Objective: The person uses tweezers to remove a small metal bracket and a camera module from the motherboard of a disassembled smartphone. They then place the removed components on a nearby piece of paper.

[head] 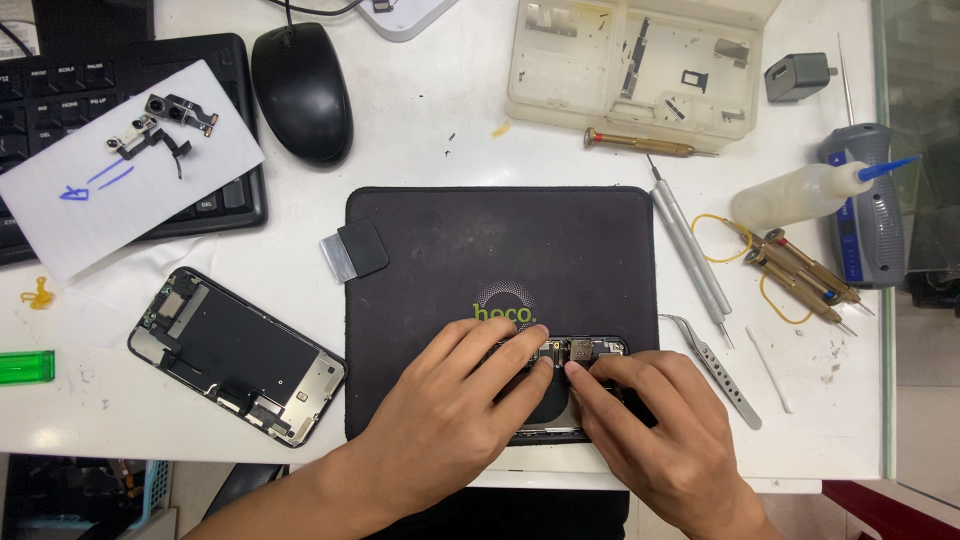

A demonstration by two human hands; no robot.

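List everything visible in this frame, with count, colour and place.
opened phone: one, dark, on mat under both hands
mat: one, black, table centre
screen panel: one, black, left of mat
metal-edged piece: one, black and silver, mat's left edge
mouse: one, black, top
keyboard: one, black, top left
paper sheet: one, white, on keyboard, bearing camera parts
parts tray: one, cream, top right
tweezers: one, silver, right of mat
squeeze bottle: one, clear, right
lighter: one, green, left edge
left hand: fingers on phone
right hand: fingers on phone
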